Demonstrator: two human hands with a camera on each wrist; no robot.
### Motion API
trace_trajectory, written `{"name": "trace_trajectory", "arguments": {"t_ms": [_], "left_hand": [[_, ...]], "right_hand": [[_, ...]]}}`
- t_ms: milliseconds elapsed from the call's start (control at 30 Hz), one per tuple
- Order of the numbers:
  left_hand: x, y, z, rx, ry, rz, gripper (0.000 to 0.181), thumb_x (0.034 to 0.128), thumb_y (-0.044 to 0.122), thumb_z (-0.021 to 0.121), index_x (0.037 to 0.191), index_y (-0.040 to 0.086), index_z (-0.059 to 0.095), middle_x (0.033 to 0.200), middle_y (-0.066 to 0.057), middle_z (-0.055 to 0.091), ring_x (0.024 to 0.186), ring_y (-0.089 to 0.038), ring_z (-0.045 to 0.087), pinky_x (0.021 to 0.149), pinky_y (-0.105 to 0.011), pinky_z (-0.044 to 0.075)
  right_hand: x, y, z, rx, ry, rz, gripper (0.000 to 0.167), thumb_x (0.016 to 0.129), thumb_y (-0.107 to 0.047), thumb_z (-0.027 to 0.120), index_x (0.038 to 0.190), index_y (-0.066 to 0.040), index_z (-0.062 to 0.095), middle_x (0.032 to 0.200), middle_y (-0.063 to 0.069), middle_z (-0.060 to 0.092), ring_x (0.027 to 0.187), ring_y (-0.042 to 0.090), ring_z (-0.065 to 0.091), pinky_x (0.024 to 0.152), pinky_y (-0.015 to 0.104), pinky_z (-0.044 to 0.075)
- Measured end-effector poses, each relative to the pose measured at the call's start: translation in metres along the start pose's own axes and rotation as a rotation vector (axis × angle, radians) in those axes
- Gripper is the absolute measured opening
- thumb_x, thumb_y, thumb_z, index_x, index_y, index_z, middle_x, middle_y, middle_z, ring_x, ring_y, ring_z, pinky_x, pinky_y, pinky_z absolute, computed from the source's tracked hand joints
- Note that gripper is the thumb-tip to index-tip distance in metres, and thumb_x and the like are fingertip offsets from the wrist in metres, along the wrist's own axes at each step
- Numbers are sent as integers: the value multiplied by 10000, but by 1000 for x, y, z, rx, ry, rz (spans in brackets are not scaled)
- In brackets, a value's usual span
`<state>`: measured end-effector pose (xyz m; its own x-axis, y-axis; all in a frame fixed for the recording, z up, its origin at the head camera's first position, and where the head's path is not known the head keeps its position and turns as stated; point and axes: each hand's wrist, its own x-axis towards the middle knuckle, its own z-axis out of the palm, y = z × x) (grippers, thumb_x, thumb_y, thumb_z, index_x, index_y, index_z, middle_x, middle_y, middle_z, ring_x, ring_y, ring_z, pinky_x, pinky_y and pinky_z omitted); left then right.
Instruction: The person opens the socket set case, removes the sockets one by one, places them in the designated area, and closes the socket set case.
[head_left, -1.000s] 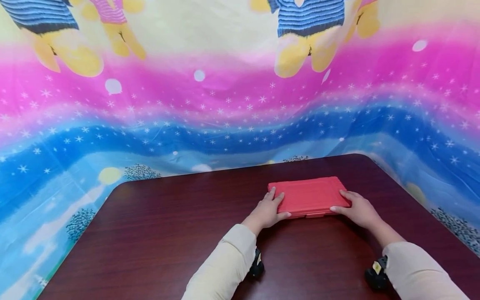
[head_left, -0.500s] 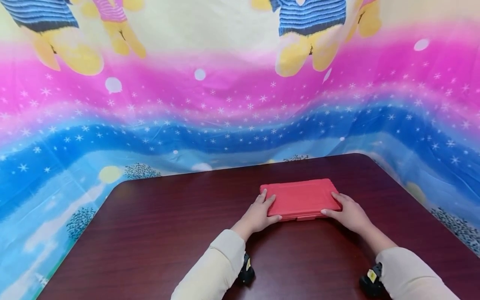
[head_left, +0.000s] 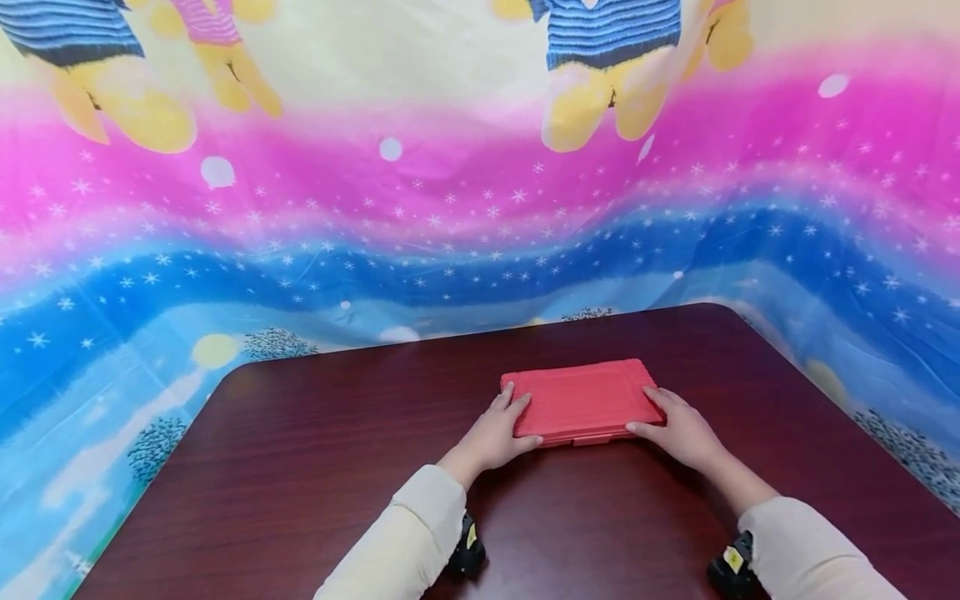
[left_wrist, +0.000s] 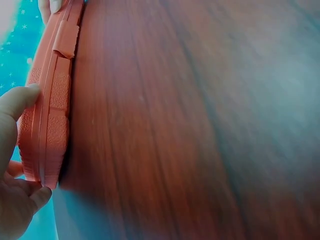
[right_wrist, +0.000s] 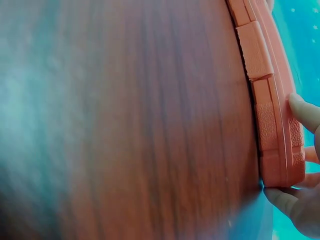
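Observation:
A flat red case (head_left: 579, 402) with a latch on its near side lies on the dark wooden table. My left hand (head_left: 491, 433) grips its left end, thumb at the near edge and fingers along the side. At the right end my right hand (head_left: 686, 433) holds it the same way. The left wrist view shows the case's latched side (left_wrist: 59, 85) with the left thumb against it and fingertips round the end. In the right wrist view the case (right_wrist: 267, 120) sits close to the tabletop, the right thumb on its upper edge and fingers at the end.
The table (head_left: 337, 467) has rounded far corners. Behind and beside it hangs a patterned cloth (head_left: 450, 183) in pink, blue and cream. A black wrist device (head_left: 468, 546) shows under the left sleeve, another (head_left: 731, 567) by the right sleeve.
The red case has moved left and slightly nearer over the table, with both hands keeping hold of its ends. The head view has shifted slightly.

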<state>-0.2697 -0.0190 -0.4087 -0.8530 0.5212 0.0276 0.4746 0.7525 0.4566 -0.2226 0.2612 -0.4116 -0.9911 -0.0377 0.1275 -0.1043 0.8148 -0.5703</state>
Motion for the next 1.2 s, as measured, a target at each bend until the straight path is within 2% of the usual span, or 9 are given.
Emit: {"name": "trace_trajectory", "arguments": {"t_ms": [333,500,800,1200], "left_hand": [[-25,-14,-11,-13,-6,-12,732,772,446,582,1364,145,275,1427,-100,118,1251,-279,221,923,-434,306],[-37,-24,-15,-13,3,-1,724,781,441,574,1364,134,274,1426,-110,112,1246,-282,231,926,-429,303],[-60,-40,-21,-13,14,-20,724,769,453,583,1355,136,298,1424,-105,127,1230,-290,266,907,-426,328],[-91,-55,-30,6,38,-34,714,772,446,584,1339,98,325,1413,-139,147,1212,-309,293,891,-436,339]], "right_hand": [[-3,-20,16,-10,14,-21,797,746,-426,621,1297,62,315,1265,316,298,1099,460,334,835,567,311],[-5,-32,24,-11,16,-35,781,752,-410,623,1297,59,317,1271,304,298,1099,446,348,832,552,326],[-13,-56,39,-27,-4,-35,766,753,-410,621,1298,44,332,1285,293,300,1100,430,371,821,532,348],[-18,-82,56,-68,5,-41,736,729,-411,645,1268,26,400,1258,280,355,1058,393,441,795,493,385]]}}
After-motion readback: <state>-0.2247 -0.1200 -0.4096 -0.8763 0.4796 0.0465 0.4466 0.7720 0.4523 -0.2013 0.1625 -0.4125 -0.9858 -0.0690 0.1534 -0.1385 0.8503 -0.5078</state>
